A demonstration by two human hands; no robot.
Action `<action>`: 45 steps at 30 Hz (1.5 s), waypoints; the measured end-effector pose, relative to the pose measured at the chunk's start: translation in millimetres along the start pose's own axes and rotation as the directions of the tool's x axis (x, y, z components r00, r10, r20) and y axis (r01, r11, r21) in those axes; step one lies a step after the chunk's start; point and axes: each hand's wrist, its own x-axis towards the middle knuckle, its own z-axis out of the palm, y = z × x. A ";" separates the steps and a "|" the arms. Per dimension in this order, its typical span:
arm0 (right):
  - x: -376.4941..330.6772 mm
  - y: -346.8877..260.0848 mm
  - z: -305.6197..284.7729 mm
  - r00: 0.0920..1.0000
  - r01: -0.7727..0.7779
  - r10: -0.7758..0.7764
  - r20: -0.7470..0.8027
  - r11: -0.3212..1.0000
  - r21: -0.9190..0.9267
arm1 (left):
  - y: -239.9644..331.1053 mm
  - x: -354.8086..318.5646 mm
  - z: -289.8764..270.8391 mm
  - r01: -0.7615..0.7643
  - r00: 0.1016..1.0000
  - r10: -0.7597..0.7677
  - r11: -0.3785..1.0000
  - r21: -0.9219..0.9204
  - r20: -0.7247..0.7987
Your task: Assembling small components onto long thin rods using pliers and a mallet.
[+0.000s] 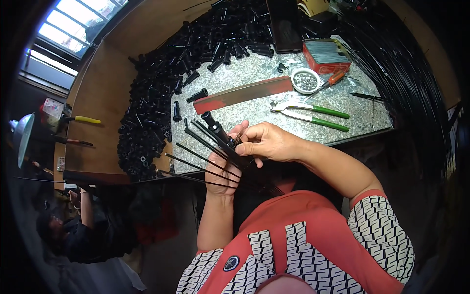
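Note:
Over the near edge of the bench, my left hand (223,172) is closed around several thin black rods (203,158) that look like umbrella ribs. The rods fan out to the left past the palm. Among them a black tubular piece (216,128), like an umbrella runner, points up and left in the same grip. My right hand (268,142) meets it from the right, thumb and forefinger pinched at the tube's lower end. What lies between those fingertips is too small and too covered to tell.
Green-handled pincers (313,115), a flat bar (245,95), a white bowl of small metal bits (305,81) and an orange-handled screwdriver (333,81) lie beyond my hands. A red box (327,56) stands behind. Black tubes (147,112) pile left; long black rods (406,59) right. Another person (83,225) sits left.

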 end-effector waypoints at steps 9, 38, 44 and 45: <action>0.0 1.2 4.5 0.999 0.032 -0.031 0.019 0.999 -0.033 | -1.2 -0.4 -9.6 0.070 0.996 -0.079 0.976 -0.207 -0.034; 24.9 0.6 43.9 0.918 0.263 -0.347 -0.191 0.895 -0.359 | 20.8 -13.4 9.4 -0.346 0.826 0.439 0.890 0.297 -0.354; 38.4 4.3 55.9 0.905 0.291 -0.393 -0.160 0.849 -0.441 | 35.5 -20.6 24.1 -0.262 0.757 0.604 0.631 0.730 -0.250; 39.3 8.4 57.5 0.875 0.349 -0.460 -0.150 0.815 -0.463 | 38.7 -20.9 23.6 -0.262 0.755 0.606 0.629 0.732 -0.251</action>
